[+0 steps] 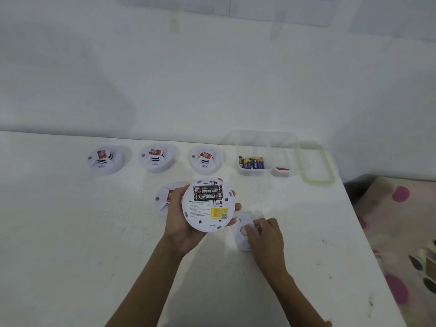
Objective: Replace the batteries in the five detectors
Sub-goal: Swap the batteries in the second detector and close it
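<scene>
My left hand (pixel 175 219) grips a round white detector (pixel 207 214) turned back side up, with two black Eveready batteries (pixel 208 194) in its open compartment. My right hand (pixel 265 234) rests on the table with its fingertips on a white cover plate (pixel 243 226) lying flat beside the held detector. A fourth detector (pixel 165 197) sits on the table partly hidden behind my left hand. Three more white detectors (pixel 105 159) (pixel 157 158) (pixel 205 160) stand in a row at the back, each with a red label.
A clear plastic box (pixel 266 149) at the back right holds several blue and gold batteries (pixel 251 162) and something red (pixel 282 169). Its green-rimmed lid (pixel 318 164) lies to the right. The white table's right edge (pixel 368 232) borders a patterned cloth (pixel 401 220).
</scene>
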Demonstrator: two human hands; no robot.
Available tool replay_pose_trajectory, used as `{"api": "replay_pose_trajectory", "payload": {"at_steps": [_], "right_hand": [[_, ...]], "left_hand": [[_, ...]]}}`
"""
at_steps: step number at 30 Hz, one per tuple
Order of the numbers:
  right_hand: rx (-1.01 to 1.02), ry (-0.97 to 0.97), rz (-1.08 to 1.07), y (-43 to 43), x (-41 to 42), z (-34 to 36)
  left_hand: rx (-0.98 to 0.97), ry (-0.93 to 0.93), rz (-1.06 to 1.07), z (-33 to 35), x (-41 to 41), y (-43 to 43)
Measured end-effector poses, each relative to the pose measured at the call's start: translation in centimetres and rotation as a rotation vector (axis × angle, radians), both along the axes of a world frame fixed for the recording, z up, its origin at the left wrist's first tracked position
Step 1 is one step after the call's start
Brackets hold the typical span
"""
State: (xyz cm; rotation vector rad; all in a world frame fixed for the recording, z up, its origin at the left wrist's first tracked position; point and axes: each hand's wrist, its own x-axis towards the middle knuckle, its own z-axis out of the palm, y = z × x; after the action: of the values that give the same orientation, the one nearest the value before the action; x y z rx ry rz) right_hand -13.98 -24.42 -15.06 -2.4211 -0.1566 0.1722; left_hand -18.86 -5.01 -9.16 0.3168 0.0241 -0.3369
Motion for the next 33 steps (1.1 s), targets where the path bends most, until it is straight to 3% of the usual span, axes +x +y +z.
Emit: {"api": "replay_pose_trajectory", "payload": {"at_steps": [9, 15, 20, 29, 33], "right_hand": [[-0.061, 0.007, 0.037, 0.0, -0.1, 0.0], [0.18, -0.29, 0.026, 1.8, -0.5, 6.7], [0.34, -0.366, 0.133, 3.6, -1.9, 12.1], [0.216, -0.363, 0.146, 5.5, -2.4, 12.7], [0.172, -0.278, 0.135, 5.9, -2.8, 13.0]], "left_hand": [[0.003, -0.015, -0.005, 0.1, -0.1, 0.1], [0.018, -0.026, 0.049, 0.4, -0.1, -0.1], [0.227, 0.128, 0.355, 2.0, -0.4, -1.0], [0.365, 0.16, 0.428, 2.7, -0.5, -1.7], [0.394, 0.176, 0.408, 2.2, -0.5, -1.4]]}}
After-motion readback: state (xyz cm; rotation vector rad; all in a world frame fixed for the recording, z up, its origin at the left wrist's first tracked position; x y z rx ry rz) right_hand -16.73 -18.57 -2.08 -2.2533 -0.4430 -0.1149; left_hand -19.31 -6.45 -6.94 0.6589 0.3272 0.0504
